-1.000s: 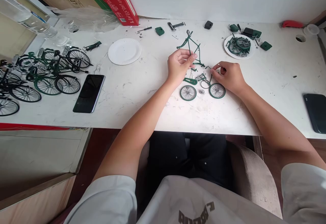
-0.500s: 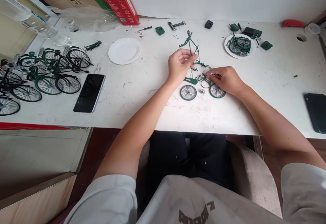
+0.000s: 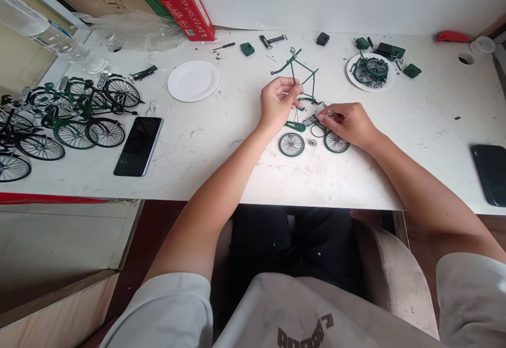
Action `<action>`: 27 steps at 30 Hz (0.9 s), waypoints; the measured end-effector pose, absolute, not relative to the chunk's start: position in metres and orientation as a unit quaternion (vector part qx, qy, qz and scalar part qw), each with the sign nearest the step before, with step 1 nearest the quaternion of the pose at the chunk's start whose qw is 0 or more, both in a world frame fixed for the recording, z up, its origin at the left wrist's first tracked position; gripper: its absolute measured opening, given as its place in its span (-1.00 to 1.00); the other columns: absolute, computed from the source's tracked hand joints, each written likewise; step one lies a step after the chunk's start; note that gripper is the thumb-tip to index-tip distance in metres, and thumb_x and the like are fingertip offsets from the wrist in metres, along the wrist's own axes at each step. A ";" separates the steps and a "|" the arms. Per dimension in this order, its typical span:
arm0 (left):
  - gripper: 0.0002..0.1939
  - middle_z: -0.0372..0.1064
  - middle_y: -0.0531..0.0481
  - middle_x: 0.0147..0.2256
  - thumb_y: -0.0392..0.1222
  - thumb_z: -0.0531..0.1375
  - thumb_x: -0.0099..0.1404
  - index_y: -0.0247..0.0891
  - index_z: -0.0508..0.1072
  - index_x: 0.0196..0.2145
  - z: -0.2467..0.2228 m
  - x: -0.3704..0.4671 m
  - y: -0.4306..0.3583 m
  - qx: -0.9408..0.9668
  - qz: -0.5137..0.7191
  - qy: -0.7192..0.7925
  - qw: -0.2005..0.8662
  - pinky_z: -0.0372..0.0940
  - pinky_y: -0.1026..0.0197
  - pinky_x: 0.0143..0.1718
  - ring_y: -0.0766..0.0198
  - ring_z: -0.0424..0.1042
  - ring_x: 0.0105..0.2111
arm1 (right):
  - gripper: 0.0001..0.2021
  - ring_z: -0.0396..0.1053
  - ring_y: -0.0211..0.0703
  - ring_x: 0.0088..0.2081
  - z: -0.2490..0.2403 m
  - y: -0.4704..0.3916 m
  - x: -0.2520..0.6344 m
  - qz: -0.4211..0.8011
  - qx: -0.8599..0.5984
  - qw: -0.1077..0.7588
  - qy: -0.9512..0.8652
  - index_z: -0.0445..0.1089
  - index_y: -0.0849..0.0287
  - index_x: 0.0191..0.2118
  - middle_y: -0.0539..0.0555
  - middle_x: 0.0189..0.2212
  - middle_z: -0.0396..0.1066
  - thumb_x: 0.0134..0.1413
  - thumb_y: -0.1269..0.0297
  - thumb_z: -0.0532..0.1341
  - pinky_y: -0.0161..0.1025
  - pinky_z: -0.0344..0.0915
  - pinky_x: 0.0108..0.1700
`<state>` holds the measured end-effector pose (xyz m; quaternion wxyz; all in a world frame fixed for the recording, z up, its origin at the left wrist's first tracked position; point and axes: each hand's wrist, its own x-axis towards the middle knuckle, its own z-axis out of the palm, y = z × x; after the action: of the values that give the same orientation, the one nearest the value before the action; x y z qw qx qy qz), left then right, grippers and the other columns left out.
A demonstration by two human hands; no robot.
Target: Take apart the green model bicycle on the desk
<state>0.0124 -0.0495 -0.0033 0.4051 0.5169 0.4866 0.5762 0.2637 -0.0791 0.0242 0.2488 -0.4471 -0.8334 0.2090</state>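
One green miniature bicycle frame [image 3: 304,66] slanted beyond the left hand [image 3: 278,100], whose thumb-and-finger grip pinched it above the bench [image 3: 245,179], forward-left of the right hand [image 3: 348,121], whose gathered fingertips, contents indiscernible, neared a spoked wheel [image 3: 336,143]

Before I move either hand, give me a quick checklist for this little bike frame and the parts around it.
1. Left hand gripping the green frame: ok.
2. Right hand holding a part: cannot tell, fingers hide it.
3. Left wheel in plain view: ok.
4. Right wheel uncovered: not ok, right hand partly covers it.
5. Screwdriver in hand: not ok, it lies toward the table's back.
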 end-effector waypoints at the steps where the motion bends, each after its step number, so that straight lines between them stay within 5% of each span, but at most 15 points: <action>1: -0.70 0.78 -0.08 -0.11 0.06 0.53 0.59 -0.19 0.61 -0.08 -0.003 0.013 -0.049 0.516 0.577 0.485 0.407 0.49 0.36 -0.38 0.35 0.72 -0.41 | -0.60 0.29 -0.09 -0.43 0.025 -0.079 0.264 0.210 -0.446 0.250 -0.834 0.78 0.14 -0.03 0.04 -0.50 0.46 0.56 -0.08 0.33 -0.08 0.20 -0.26; 8: -0.68 0.76 -0.06 -0.12 0.08 0.50 0.61 -0.20 0.59 -0.08 -0.007 0.012 -0.047 0.517 0.584 0.476 0.407 0.47 0.37 -0.38 0.37 0.72 -0.42 | -0.67 0.20 -0.13 -0.47 0.025 -0.080 0.264 0.214 -0.453 0.235 -0.833 0.75 0.14 -0.11 -0.03 -0.55 0.33 0.37 -0.06 0.51 -0.07 0.18 -0.27; 20: -0.60 0.75 -0.05 -0.16 0.21 0.53 0.55 -0.13 0.57 -0.10 -0.006 0.014 -0.049 0.547 0.572 0.494 0.359 0.48 0.34 -0.38 0.30 0.73 -0.36 | -0.49 0.24 -0.09 -0.47 0.025 -0.080 0.262 0.200 -0.460 0.233 -0.834 0.69 0.09 -0.17 0.04 -0.53 0.41 0.52 -0.29 0.33 -0.07 0.21 -0.29; 27: -0.68 0.73 -0.07 -0.11 0.10 0.57 0.51 -0.12 0.61 -0.12 -0.009 0.011 -0.047 0.537 0.584 0.497 0.351 0.58 0.26 -0.30 0.26 0.70 -0.32 | -0.35 0.25 -0.07 -0.45 0.027 -0.082 0.260 0.189 -0.468 0.253 -0.825 0.65 0.08 -0.22 0.05 -0.55 0.37 0.57 -0.43 0.21 -0.04 0.26 -0.25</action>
<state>0.0111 -0.0472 -0.0085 0.3511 0.5371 0.4973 0.5839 0.2599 -0.0817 0.0266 0.2528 -0.4683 -0.8253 0.1890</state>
